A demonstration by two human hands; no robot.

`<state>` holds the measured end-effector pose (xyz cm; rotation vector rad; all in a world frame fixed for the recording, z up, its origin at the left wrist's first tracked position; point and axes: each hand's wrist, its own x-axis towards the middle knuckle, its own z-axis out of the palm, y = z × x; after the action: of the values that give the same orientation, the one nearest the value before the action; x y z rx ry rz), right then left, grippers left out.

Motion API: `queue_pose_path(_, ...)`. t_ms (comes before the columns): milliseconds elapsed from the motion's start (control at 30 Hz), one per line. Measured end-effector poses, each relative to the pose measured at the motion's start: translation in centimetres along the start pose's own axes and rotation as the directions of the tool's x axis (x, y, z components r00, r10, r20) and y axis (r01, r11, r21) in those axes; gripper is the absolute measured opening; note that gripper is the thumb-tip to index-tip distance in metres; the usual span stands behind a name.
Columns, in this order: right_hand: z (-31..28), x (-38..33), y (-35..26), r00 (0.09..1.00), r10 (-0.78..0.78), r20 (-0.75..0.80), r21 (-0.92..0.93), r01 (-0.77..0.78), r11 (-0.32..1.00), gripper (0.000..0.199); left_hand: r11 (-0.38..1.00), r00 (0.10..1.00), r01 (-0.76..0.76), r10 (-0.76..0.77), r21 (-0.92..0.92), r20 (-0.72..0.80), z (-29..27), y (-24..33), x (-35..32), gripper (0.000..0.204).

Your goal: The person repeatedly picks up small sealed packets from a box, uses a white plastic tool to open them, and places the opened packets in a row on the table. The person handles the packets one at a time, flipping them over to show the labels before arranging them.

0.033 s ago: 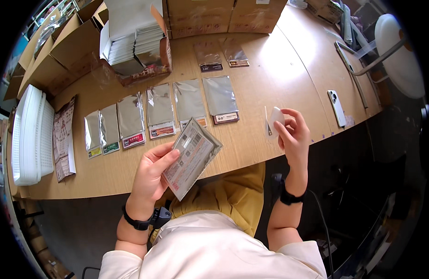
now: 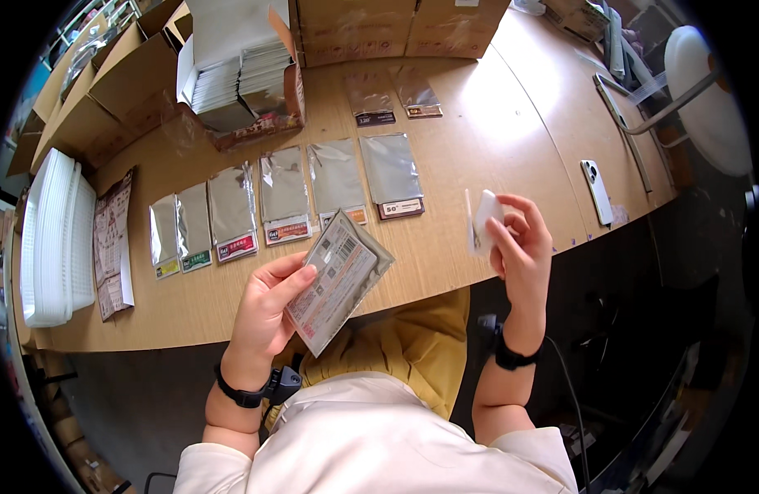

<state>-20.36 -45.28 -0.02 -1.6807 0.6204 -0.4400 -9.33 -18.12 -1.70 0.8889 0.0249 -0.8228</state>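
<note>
Head | silvery packet: pale barcoded label, tilted | white piece: rounded top

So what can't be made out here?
All in the head view:
Held packet: underside faces away; left hand covers part.
White piece: too small to identify, partly covered by the right hand.
Orange-labelled packet: label partly behind the held packet.
Back cardboard box: top cut off by upper edge.
Phone: screen faces down.
</note>
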Motion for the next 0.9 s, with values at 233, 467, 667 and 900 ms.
queue_pose_path(233, 3.1, -5.9, -5.4, 0.932, -0.014, 0.361, 0.315, -0.108, 0.943, 0.027, 0.999, 1.000, 0.003, -0.003, 0.048, 0.009, -0.3, 0.8, -0.9, 0.021)
queue_pose_path(467, 3.5, -6.2, -5.5, 0.934, -0.006, 0.356, 0.275, -0.098, 0.956, 0.029, 0.986, 0.997, -0.082, 0.080, 0.142, 0.020, -0.4, 0.7, -1.5, 0.021)
queue_pose_path(667, 2.9, -5.5, -3.0, 0.977, -0.005, 0.212, 0.466, -0.096, 0.880, 0.025, 0.235, 0.598, -0.734, 0.668, 0.638, 0.442, 0.9, 0.8, -1.6, 0.019)
queue_pose_path(900, 4.8, -5.2, -2.3, 0.873, 0.004, 0.488, 0.695, -0.391, 0.604, 0.014, -0.526, 0.420, -0.549, 0.498, 0.650, 0.758, 1.6, 2.2, -2.5, 0.025)
